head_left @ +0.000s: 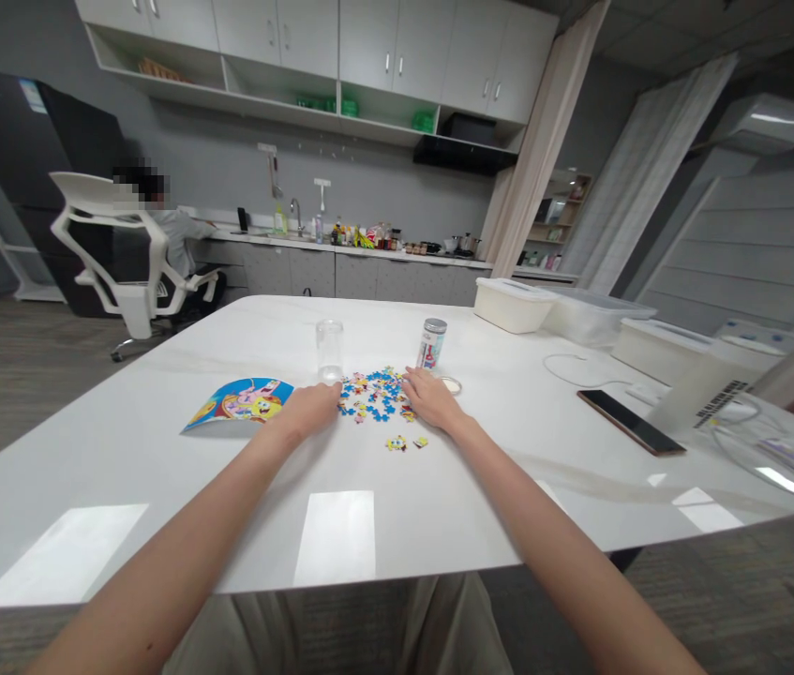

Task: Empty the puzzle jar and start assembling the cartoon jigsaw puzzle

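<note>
My left hand (313, 407) and right hand (433, 397) flank the puzzle pile (377, 403) on the table (431, 516); whether my fingers grasp a piece, I cannot tell. The sheet (232, 405) lies left of the pile, jar (330, 352) and can (431, 345) stand behind it, yellow pieces (395, 443) rest in front.

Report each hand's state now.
Left hand: at left edge of puzzle pieces; grip cannot be told.
Right hand: at their right edge; grip cannot be told.

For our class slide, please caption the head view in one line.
Left hand and right hand flank a pile of jigsaw pieces on a white table.
</note>
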`<state>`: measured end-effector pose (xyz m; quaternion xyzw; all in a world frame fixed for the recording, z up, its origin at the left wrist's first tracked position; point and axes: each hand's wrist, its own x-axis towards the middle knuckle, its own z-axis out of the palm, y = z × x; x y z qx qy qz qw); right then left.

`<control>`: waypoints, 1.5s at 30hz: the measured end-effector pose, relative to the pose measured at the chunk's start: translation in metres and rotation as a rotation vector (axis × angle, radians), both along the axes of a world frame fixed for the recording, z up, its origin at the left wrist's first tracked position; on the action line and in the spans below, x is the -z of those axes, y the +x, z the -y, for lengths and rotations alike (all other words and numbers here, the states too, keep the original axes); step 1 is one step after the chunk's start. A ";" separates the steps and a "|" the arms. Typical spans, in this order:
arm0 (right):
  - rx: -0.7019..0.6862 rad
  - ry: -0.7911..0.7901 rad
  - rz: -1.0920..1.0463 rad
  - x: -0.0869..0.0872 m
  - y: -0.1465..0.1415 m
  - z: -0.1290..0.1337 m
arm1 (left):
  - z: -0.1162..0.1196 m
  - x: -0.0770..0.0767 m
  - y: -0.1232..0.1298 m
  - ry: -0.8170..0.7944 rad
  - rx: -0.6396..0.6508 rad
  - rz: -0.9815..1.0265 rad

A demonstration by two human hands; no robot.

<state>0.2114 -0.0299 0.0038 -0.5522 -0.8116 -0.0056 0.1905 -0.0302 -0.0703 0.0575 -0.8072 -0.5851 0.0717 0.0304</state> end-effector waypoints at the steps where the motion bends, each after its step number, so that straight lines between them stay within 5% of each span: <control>1: -0.002 -0.028 0.005 0.001 -0.001 -0.001 | 0.000 0.000 0.000 -0.001 0.003 -0.001; 45: 0.069 0.030 -0.102 -0.006 0.014 0.004 | -0.004 0.004 -0.002 -0.005 -0.006 0.016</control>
